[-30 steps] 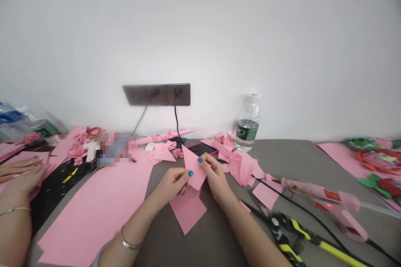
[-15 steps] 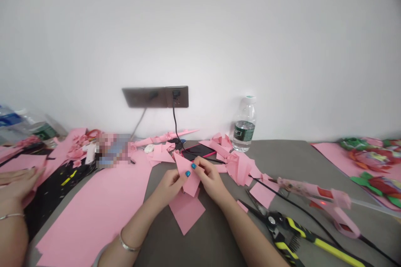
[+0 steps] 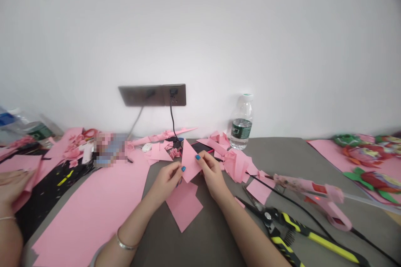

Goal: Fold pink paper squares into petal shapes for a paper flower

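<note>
A piece of pink paper is held up between both hands, its pointed corner upward. My left hand pinches its lower left edge between thumb and fingers. On the right side, my right hand grips the same paper with the thumb in front. Beneath them, pink paper squares lie overlapping on the grey table. Behind the held paper a dark phone is partly hidden.
Pliers with yellow-black handles and a pink glue gun with its cord lie at right. A water bottle stands by the wall. Large pink sheets cover the left. Another person's hand rests on paper at far left.
The pink paper has turned and shifted slightly right, showing a flatter face. My left hand has slid to its lower left edge. The whole view has shifted a little.
</note>
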Motion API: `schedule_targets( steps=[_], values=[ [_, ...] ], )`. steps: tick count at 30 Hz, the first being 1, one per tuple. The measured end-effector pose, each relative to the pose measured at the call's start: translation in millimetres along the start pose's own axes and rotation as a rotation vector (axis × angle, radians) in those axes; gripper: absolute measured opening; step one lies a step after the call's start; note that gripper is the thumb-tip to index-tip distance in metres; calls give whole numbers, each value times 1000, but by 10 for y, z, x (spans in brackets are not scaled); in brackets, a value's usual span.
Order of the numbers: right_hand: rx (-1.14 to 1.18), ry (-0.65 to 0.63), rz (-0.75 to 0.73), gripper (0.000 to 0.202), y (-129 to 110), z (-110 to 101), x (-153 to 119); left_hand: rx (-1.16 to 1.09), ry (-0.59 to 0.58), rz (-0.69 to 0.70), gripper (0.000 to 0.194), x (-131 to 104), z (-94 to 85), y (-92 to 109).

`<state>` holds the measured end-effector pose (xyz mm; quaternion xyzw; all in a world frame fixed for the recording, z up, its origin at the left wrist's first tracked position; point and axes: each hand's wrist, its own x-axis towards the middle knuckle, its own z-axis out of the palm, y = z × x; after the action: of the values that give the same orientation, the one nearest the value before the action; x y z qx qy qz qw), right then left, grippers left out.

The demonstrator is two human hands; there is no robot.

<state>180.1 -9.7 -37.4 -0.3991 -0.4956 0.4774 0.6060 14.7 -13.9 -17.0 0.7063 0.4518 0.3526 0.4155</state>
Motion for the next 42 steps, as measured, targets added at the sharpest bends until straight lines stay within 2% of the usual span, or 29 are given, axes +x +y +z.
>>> schedule_targets(
  steps=[5, 9, 17, 21, 27, 30, 34, 39, 42],
  values=[
    [-12, -5, 26, 34, 44, 0, 21, -85, 178, -7, 20, 26, -78, -86],
    [34, -27, 76, 36, 67, 1, 23, -208, 248, -9, 23, 52, -123, -96],
    [6, -134, -37, 21, -4, -35, 1, -146, 141, 82, 17, 32, -189, -9],
    [25, -161, -44, 18, -31, -47, -12, -141, 41, 70, 22, 17, -196, -17],
    [30, -190, -22, 17, -25, -63, -16, -255, -9, 7, 21, 7, -188, -19],
    [37, -191, -48, 13, -25, -74, -18, -334, -17, -7, 16, -2, -209, -47],
    [53, -213, -98, 18, -64, -81, -22, -428, -29, -47, 18, -5, -230, -71],
    [-46, -214, -219, 25, -110, -75, -21, -319, 40, -71, 20, 29, -206, -41],
    [-75, -168, -222, 20, -95, -52, -25, -326, 71, -131, 24, 44, -197, -47]
  ],
)
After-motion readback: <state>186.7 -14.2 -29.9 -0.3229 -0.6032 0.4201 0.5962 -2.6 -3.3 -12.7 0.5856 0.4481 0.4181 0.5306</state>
